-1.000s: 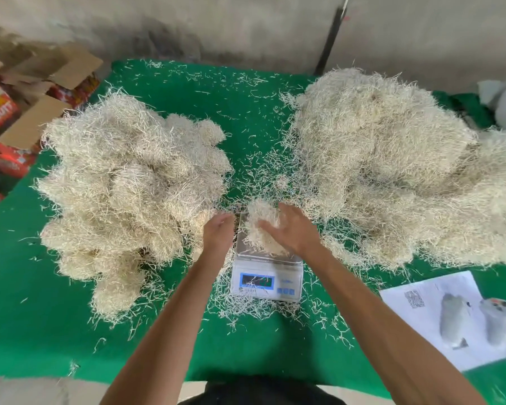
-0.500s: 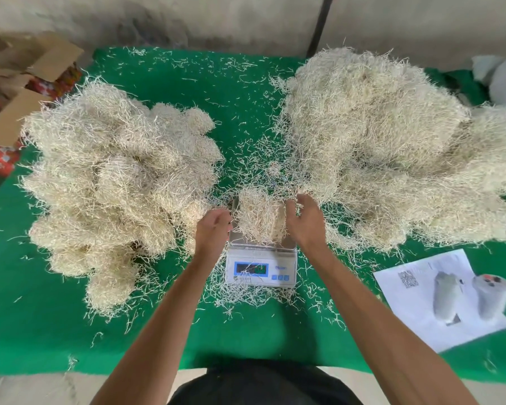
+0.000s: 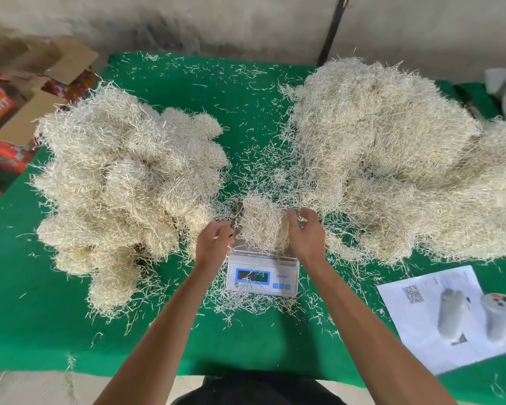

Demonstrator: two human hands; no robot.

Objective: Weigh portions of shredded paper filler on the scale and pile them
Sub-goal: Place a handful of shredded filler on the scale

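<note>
Portion on the scale, my hands flanking it

The clump of shredded paper sits on the scale, dead ahead between my hands. My left hand hangs loosely curled beside it, holding nothing; my right hand, fingers relaxed, brushes its right edge and is nearer. The finished pile lies to my left.

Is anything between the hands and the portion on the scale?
Nothing visible. The left hand and right hand flank the portion on the scale, with only small gaps between.
</note>
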